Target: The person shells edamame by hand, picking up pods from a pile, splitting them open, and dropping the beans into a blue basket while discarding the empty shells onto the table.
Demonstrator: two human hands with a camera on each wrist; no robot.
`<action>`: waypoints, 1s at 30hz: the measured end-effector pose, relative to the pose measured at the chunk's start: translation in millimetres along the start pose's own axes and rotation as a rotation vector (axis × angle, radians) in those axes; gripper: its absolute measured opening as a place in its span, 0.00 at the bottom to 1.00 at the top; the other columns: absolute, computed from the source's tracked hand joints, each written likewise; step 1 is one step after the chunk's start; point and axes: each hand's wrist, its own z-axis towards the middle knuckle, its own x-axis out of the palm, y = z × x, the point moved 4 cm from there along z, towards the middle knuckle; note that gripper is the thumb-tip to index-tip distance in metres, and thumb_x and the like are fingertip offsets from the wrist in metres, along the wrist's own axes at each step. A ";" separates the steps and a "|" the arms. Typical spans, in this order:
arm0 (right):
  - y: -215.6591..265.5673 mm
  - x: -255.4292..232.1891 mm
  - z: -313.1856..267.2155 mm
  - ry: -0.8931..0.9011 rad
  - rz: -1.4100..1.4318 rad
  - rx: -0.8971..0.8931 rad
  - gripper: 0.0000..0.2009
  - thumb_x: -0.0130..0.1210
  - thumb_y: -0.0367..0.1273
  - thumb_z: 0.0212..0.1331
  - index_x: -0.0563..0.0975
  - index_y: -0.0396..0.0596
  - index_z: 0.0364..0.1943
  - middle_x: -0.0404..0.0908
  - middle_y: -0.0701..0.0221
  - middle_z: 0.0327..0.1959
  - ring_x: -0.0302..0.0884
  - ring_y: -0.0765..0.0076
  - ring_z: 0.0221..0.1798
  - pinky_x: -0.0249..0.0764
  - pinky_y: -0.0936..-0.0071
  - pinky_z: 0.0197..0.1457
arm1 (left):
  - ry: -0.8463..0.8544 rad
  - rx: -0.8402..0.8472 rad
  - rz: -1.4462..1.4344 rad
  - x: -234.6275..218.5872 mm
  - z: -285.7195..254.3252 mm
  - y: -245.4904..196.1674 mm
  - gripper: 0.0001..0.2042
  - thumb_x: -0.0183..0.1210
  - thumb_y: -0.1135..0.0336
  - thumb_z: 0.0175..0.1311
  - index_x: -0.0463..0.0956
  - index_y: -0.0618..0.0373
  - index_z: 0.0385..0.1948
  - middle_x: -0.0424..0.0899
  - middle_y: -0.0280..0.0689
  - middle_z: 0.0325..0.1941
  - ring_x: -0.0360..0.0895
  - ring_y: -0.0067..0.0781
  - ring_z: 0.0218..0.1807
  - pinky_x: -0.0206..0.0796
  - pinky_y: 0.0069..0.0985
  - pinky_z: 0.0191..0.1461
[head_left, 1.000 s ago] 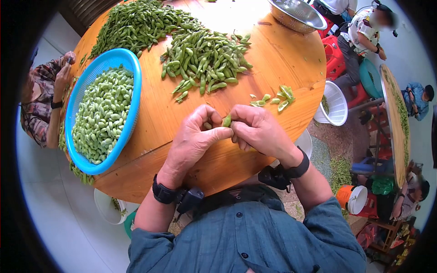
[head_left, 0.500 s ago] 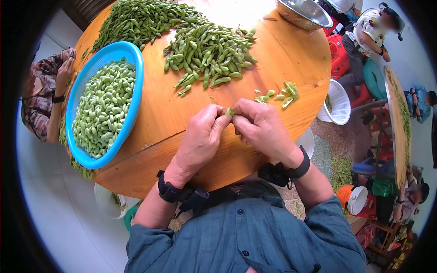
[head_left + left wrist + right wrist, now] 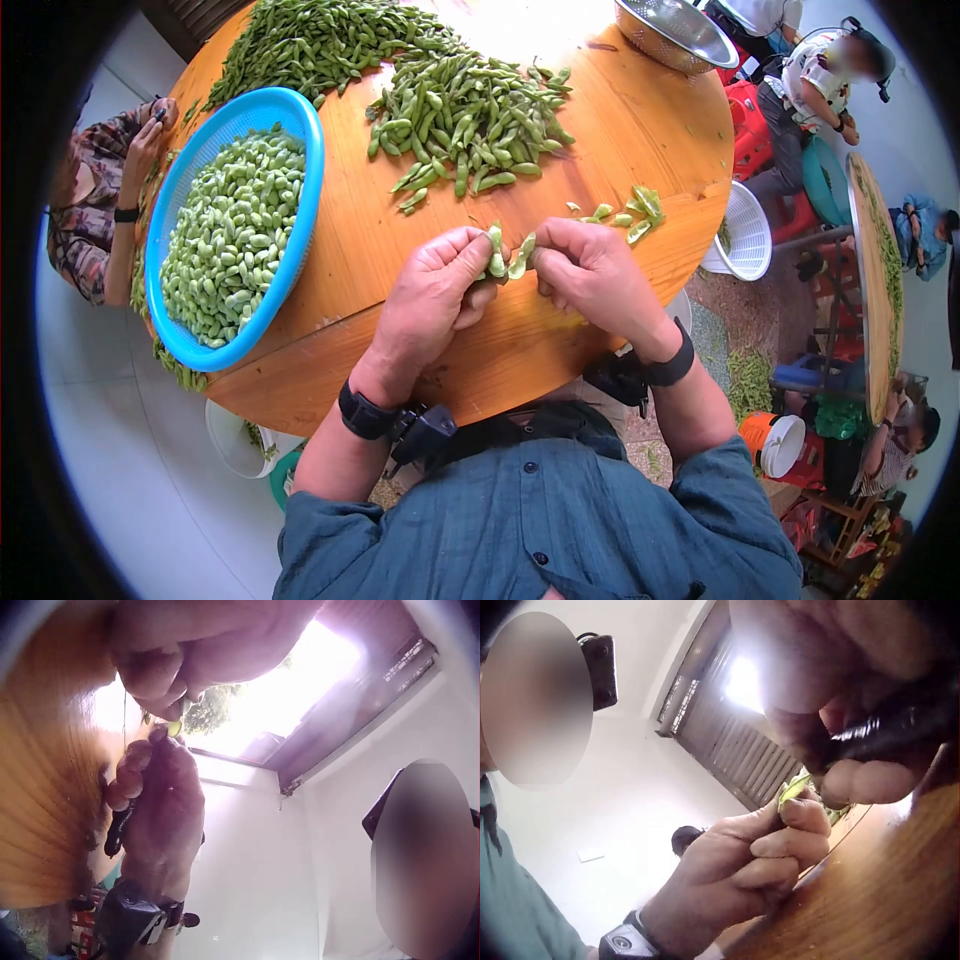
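Above the front of the table, my left hand (image 3: 435, 285) pinches one half of a split green soybean pod (image 3: 497, 250) between thumb and index finger. My right hand (image 3: 600, 275) pinches the other half (image 3: 521, 256), its pale inside showing. The halves stand close together, a narrow gap between them. In the right wrist view, a shiny black object (image 3: 892, 720) lies within my right hand's curled fingers; its slim dark end (image 3: 115, 834) sticks out below them in the left wrist view. Opened pods (image 3: 645, 210) lie on the table beyond my right hand.
A blue basket (image 3: 312, 190) of shelled beans stands at left. A heap of whole pods (image 3: 470, 120) covers the table's (image 3: 400, 265) far part. A metal colander (image 3: 660, 40) stands at the back right, a white basket (image 3: 748, 235) below the edge. Other people sit around.
The pod was whole between my fingertips and now is split into two parts. My hands came together, then moved slightly apart, each with a half.
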 end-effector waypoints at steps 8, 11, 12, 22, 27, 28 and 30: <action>18.4 5.0 -2.3 -0.150 -0.083 -0.128 0.12 0.61 0.32 0.61 0.80 0.40 0.45 0.83 0.68 0.27 0.75 0.80 0.27 0.72 0.79 0.33 | -0.089 0.037 0.127 7.8 -0.7 -2.5 0.10 0.53 0.61 0.73 0.76 0.56 0.36 0.70 0.22 0.23 0.57 0.08 0.18 0.46 0.10 0.19; 9.0 5.5 1.8 -0.082 0.079 -0.052 0.12 0.60 0.32 0.63 0.79 0.40 0.47 0.79 0.75 0.26 0.73 0.85 0.24 0.70 0.85 0.26 | -0.044 0.013 0.066 3.8 -1.0 -1.6 0.10 0.52 0.60 0.74 0.76 0.56 0.36 0.70 0.22 0.23 0.58 0.08 0.18 0.45 0.10 0.19; 7.7 6.8 2.6 -0.053 0.189 -0.032 0.12 0.59 0.31 0.65 0.79 0.40 0.48 0.77 0.78 0.25 0.71 0.87 0.21 0.68 0.88 0.23 | -0.046 0.013 0.066 0.6 -1.2 -1.7 0.10 0.52 0.60 0.74 0.76 0.56 0.36 0.70 0.22 0.23 0.58 0.08 0.18 0.45 0.10 0.19; 17.7 8.1 5.2 -0.124 -0.020 -0.104 0.08 0.61 0.28 0.59 0.81 0.40 0.40 0.79 0.72 0.24 0.74 0.82 0.22 0.71 0.80 0.25 | -0.005 0.003 -0.023 5.0 3.4 4.1 0.16 0.49 0.55 0.75 0.74 0.60 0.37 0.74 0.29 0.27 0.65 0.12 0.19 0.56 0.12 0.18; 30.6 12.2 2.8 -0.285 -0.469 -0.425 0.07 0.62 0.25 0.53 0.79 0.37 0.35 0.80 0.60 0.24 0.78 0.66 0.25 0.73 0.70 0.31 | -0.016 0.015 0.104 7.5 1.7 1.3 0.18 0.46 0.52 0.76 0.74 0.60 0.38 0.75 0.30 0.29 0.66 0.13 0.20 0.58 0.12 0.20; 31.1 12.5 3.1 -0.283 -0.470 -0.425 0.07 0.62 0.25 0.53 0.79 0.37 0.35 0.80 0.60 0.24 0.78 0.66 0.25 0.73 0.70 0.31 | 0.002 0.022 0.075 6.7 1.4 1.8 0.18 0.46 0.52 0.76 0.74 0.60 0.38 0.75 0.30 0.29 0.66 0.13 0.20 0.58 0.12 0.20; 32.3 13.1 5.4 -0.270 -0.480 -0.421 0.06 0.62 0.24 0.53 0.79 0.37 0.34 0.80 0.60 0.23 0.78 0.66 0.24 0.73 0.70 0.30 | 0.018 0.032 0.044 4.7 1.8 2.2 0.18 0.46 0.52 0.76 0.74 0.60 0.38 0.75 0.30 0.29 0.66 0.13 0.21 0.58 0.12 0.20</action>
